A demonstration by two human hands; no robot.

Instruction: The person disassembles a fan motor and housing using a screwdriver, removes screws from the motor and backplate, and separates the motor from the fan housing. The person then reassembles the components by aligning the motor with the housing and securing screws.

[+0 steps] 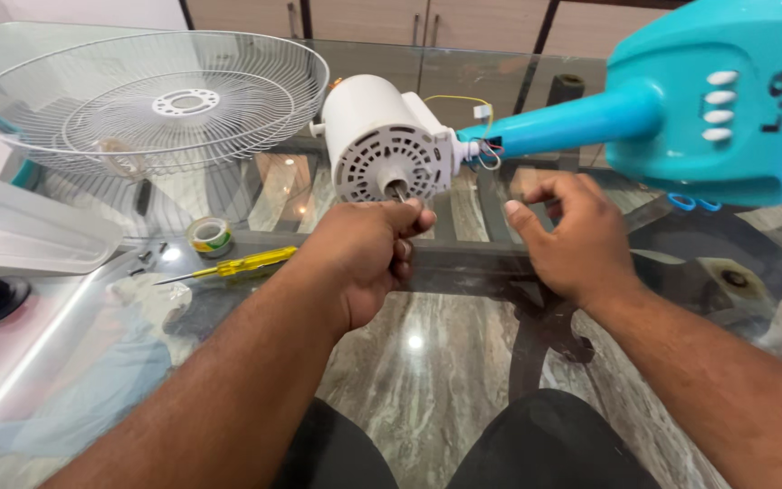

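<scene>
White motor (382,145) is lying on the glass counter (427,362), its shaft (397,190) pointing toward the person. Left hand (368,254) is pinching the shaft tip, just near of it; right hand (572,235) is hovering beside, fingers loosely spread, holding nothing.

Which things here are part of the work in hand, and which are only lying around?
In hand: motor with its shaft, pinched by the left hand; fan stand; right hand, open beside it.

Lying about: grille, screwdriver, tape roll, screws, clear blade.
</scene>
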